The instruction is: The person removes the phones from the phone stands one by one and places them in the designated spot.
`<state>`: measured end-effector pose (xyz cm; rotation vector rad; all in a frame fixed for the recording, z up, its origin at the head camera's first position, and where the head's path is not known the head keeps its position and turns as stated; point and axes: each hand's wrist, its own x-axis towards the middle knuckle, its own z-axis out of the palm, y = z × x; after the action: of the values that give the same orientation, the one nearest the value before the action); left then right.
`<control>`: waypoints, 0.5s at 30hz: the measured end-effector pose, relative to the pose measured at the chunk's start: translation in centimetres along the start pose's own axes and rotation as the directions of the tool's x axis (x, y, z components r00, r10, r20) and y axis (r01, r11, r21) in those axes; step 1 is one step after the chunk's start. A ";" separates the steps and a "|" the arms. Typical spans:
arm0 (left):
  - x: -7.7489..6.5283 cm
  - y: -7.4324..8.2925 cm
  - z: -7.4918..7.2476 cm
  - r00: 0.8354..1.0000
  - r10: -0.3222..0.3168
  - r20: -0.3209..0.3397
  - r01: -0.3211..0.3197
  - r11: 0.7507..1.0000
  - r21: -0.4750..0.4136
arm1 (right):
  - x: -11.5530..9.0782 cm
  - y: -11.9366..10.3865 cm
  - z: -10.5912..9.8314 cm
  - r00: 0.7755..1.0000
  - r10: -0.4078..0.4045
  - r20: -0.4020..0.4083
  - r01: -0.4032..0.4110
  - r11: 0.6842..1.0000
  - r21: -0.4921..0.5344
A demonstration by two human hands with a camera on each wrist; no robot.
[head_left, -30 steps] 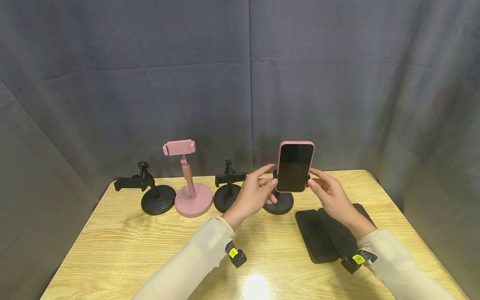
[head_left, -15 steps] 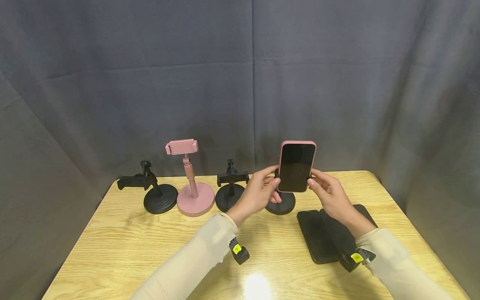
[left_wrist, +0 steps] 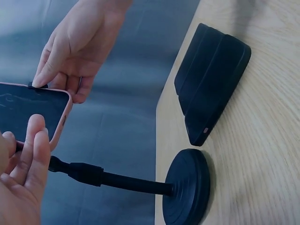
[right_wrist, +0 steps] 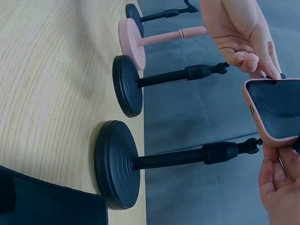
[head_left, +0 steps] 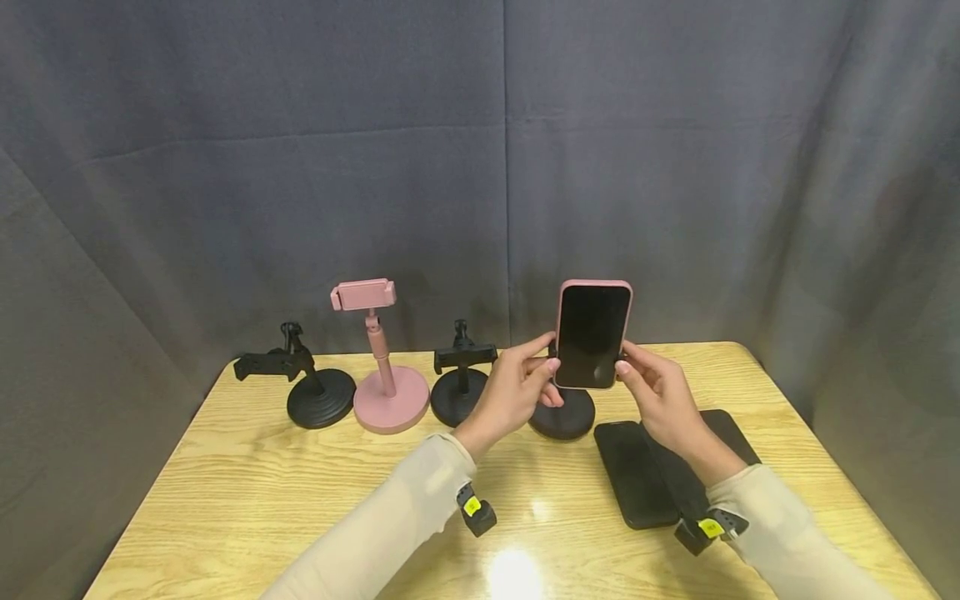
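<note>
A smartphone [head_left: 594,333] in a pink case stands upright, its dark screen facing me, at the top of a black phone stand [right_wrist: 183,158]. Small black clamp ends [right_wrist: 282,76] show at the phone's side edges. My left hand [head_left: 517,379] pinches at the phone's left edge, thumb in front and fingers toward the back. On the opposite edge my right hand [head_left: 660,396] pinches in the same way; in the left wrist view its thumb lies on a black clamp end [left_wrist: 38,86]. The phone hides most of the holder behind it. The stand's round base [head_left: 564,417] rests on the table.
To the left stand a black phone stand [head_left: 463,358], a pink phone stand [head_left: 390,398] and another black stand [head_left: 321,400] with its holder tilted sideways. Several dark phones [head_left: 637,479] lie at right, partly under my right forearm. A grey curtain [head_left: 375,192] hangs behind the wooden table [head_left: 300,500].
The stand's base has come slightly toward me and right, and the phone's lower edge sits slightly lower. Both hands keep their grip at the phone's sides.
</note>
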<state>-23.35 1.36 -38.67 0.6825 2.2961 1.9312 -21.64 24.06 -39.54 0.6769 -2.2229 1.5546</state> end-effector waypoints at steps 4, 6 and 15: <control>-0.3 0.4 -0.2 1.000 0.025 0.003 -0.025 1.000 0.005 | -0.1 -0.5 0.0 1.000 -0.026 -0.008 0.026 1.000 0.012; -0.5 0.6 -0.4 0.999 0.041 0.010 -0.041 0.999 0.009 | -0.2 -0.8 0.0 0.999 -0.034 -0.007 0.034 0.999 0.010; -1.9 1.5 -1.3 0.992 0.112 0.056 -0.113 0.994 0.012 | -0.8 -2.5 0.2 0.998 -0.063 0.017 0.063 0.998 0.023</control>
<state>-21.62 -0.35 -37.37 0.8733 2.2880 1.9159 -19.53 23.29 -38.10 0.7622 -2.1777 1.5510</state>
